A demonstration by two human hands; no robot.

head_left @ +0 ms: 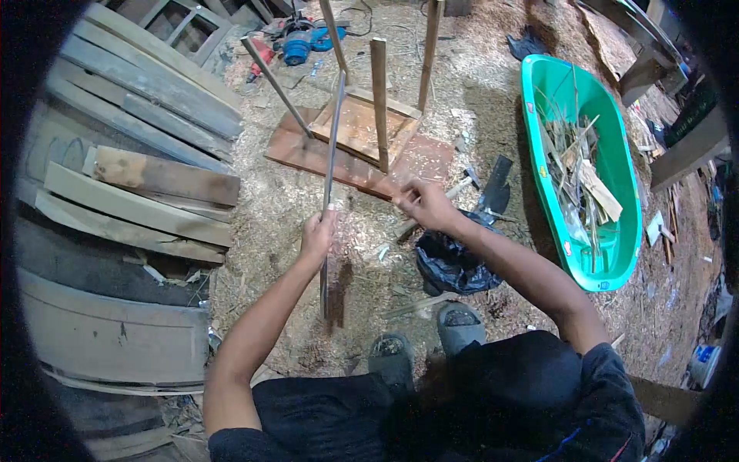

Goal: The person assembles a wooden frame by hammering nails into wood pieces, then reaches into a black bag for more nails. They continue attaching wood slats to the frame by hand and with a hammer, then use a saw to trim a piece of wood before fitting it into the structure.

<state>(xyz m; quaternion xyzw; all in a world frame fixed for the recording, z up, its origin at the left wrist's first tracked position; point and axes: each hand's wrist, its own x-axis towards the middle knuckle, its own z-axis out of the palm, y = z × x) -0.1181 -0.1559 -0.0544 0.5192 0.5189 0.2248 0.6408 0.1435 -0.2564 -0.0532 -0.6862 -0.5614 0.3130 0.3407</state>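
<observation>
My left hand is closed around a long, thin, straight bar, which stands nearly upright in view and looks metallic. Its upper end reaches in front of an upturned wooden table frame with its legs pointing up. To the right, my right hand hangs in the air with loosely bent fingers and a gap at the thumb; I see nothing in it. Near that hand lie a hammer and a handsaw. A black plastic bag sits below my right forearm.
A green plastic tub holding wood scraps stands at the right. Wooden boards are stacked on the left. A blue power tool lies at the back. Shavings cover the floor, and my sandalled feet are at the bottom.
</observation>
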